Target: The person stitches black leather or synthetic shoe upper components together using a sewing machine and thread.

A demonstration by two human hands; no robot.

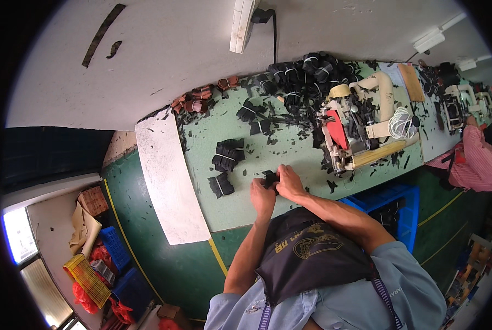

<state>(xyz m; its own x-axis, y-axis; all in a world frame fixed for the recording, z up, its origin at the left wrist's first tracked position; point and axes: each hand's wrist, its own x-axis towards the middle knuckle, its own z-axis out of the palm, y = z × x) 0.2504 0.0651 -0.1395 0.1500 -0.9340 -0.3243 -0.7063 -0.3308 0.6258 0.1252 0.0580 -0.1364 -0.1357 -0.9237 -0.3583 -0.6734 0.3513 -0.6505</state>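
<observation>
Close together near the front edge of the table, my left hand and my right hand both pinch a small dark piece of material. The fingers hide part of it, and its exact kind does not show. Left of my hands lie a black bundle tied with pale string and, just beyond it, a larger black bundle. Farther off are two smaller black bundles.
A cream machine with a red part stands to the right on the green tabletop. Tied black bundles and brown bundles line the wall, with black scraps around. A blue crate sits below; a person in pink works farther right.
</observation>
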